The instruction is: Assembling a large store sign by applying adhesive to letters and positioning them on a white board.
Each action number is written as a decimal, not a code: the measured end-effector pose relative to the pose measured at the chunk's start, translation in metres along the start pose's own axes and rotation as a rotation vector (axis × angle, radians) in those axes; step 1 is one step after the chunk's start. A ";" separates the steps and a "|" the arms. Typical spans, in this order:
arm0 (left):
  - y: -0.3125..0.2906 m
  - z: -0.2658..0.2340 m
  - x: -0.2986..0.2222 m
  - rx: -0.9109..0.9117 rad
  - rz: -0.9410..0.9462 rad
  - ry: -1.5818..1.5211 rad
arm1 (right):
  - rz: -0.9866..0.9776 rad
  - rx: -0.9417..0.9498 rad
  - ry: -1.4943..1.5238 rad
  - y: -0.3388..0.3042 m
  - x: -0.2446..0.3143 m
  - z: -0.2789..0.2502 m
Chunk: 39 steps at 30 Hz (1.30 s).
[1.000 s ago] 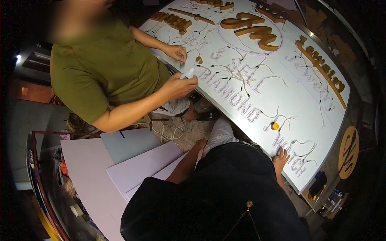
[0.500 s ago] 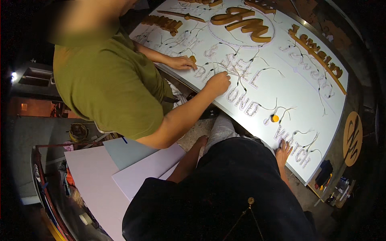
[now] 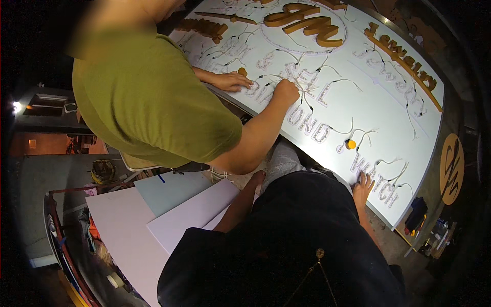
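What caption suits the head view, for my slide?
Right hand rests on a white sign panel beside wired letters; a co-worker's hands press farther along.

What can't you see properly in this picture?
- Left hand: head view, mostly hidden behind the person's own dark-clothed body; what it touches cannot be told.
- Right hand: rests at the white sign board edge; whether it grips anything is unclear.
- Small tools by the board's corner: too dark and small.

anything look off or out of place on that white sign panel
Nothing looks damaged or spilled. The white sign panel carries wired light modules in letter shapes; their thin wires loop loosely. A small orange round piece sits alone among them. The right hand rests at the near edge; the left hand hangs below it.
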<state>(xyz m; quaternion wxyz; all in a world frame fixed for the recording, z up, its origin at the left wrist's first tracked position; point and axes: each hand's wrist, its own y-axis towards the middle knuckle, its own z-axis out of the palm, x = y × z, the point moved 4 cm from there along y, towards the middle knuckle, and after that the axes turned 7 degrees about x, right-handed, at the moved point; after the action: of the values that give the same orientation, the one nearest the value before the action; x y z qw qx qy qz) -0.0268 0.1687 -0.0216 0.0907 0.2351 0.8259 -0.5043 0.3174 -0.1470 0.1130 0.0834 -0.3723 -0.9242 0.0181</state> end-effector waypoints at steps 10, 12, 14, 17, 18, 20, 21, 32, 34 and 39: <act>-0.012 0.000 0.005 -0.049 -0.100 -0.088 | -0.039 -0.059 0.006 -0.002 0.005 -0.005; -0.013 0.000 0.003 0.007 -0.111 -0.102 | -0.044 -0.087 0.003 -0.003 0.004 -0.003; -0.016 -0.002 -0.001 -0.043 -0.109 -0.105 | -0.049 -0.115 0.000 -0.003 0.003 -0.003; -0.015 -0.001 -0.001 0.028 -0.225 -0.271 | -0.013 -0.049 0.000 -0.004 0.000 -0.001; -0.014 -0.001 0.001 0.028 -0.225 -0.268 | -0.010 -0.067 -0.008 -0.004 -0.001 0.000; -0.010 0.000 0.007 -0.018 -0.158 -0.156 | -0.009 -0.083 -0.011 -0.004 0.000 0.002; -0.008 0.002 0.016 -0.023 -0.164 -0.157 | -0.012 -0.091 0.002 -0.001 0.003 0.001; -0.007 -0.006 -0.001 0.055 -0.232 -0.121 | 0.051 -0.008 0.063 -0.004 0.002 -0.006; -0.008 -0.006 0.002 0.027 -0.170 -0.039 | 0.040 -0.049 0.041 -0.004 0.001 -0.002; -0.006 -0.005 0.003 0.025 -0.082 0.028 | 0.055 -0.049 0.054 -0.004 0.000 0.002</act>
<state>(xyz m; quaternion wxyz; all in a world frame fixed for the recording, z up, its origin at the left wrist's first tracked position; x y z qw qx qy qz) -0.0318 0.1715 -0.0154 0.0557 0.2091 0.8296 -0.5147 0.3144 -0.1499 0.1116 0.0985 -0.3998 -0.9112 -0.0121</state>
